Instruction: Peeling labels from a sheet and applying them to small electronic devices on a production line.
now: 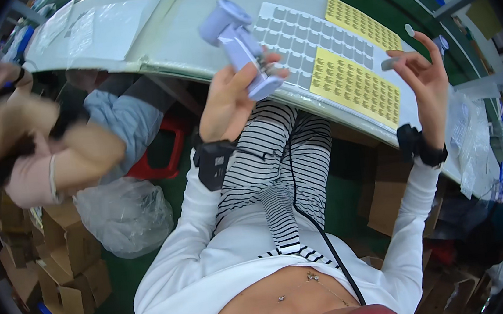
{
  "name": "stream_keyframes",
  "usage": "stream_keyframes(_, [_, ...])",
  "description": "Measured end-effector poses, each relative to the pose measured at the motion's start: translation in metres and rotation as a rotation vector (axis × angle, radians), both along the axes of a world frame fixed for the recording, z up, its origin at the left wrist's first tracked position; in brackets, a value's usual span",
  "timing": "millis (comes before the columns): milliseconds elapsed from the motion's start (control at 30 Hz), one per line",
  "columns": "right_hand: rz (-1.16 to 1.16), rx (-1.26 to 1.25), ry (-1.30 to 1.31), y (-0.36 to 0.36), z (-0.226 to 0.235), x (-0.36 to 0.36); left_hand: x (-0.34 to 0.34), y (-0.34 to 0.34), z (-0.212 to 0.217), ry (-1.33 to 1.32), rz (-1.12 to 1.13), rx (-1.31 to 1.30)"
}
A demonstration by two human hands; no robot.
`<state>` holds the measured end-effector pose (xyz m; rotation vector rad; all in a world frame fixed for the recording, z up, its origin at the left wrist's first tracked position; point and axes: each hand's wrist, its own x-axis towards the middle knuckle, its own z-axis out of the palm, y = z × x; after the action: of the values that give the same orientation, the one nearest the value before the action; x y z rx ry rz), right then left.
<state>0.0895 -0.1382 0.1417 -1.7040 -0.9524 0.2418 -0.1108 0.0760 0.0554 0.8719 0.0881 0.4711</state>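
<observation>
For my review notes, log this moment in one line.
Left hand: holds lilac object; right hand: pinches grey piece; table: yellow sheets

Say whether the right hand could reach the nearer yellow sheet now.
Probably yes: the right hand hovers near the nearer yellow sheet, and nothing visible covers the sheet, though that hand pinches a small grey piece.

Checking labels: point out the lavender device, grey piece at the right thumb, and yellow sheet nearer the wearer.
Lavender device (239, 48): head view, middle of its body.
Grey piece (388, 65): head view, its visible face.
Nearer yellow sheet (356, 87): head view, its centre.
</observation>
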Motion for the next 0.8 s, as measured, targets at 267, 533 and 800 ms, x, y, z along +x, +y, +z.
stream_keyframes(267, [0.365,0.181,-0.144,0.071,0.011,-0.066,0.016,-0.014,0.033,-0.002,-0.048,-0.237])
stream_keyframes(533, [0.428,0.152,-0.071,0.091,0.013,-0.068,0.014,-0.014,0.041,-0.053,0.021,-0.333])
stream_keyframes(800, [0.411,0.084,-0.117,0.097,0.022,-0.073,0.015,-0.013,0.044,-0.068,0.043,-0.350])
